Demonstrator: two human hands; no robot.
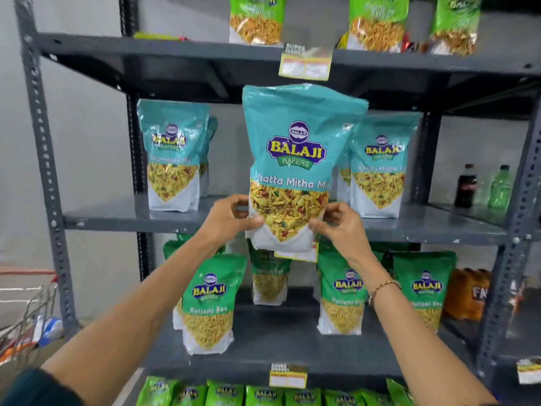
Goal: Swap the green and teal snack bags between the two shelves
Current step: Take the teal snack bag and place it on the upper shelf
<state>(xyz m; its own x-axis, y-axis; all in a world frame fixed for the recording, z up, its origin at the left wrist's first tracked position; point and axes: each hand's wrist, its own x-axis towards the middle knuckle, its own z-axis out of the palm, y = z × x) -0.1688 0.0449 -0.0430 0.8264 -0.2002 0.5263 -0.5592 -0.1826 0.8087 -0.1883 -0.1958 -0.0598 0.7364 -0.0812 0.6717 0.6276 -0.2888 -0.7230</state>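
Note:
A teal snack bag (295, 159) is held upright in front of the middle shelf (123, 221). My left hand (231, 221) grips its lower left edge and my right hand (336, 227) grips its lower right edge. More teal bags stand on the middle shelf, one at the left (172, 153) and others at the right (380, 165). On the shelf below (278, 347) stand several green snack bags, among them one at front left (210, 303), one at the right (342, 294) and another further right (424, 288).
Light green bags (256, 19) stand on the top shelf and along the bottom shelf (263, 395). Price tags (306, 63) hang from the shelf edges. A cola bottle (465, 186) and a green bottle (500, 187) stand at the right. A shopping cart (26, 317) is at the left.

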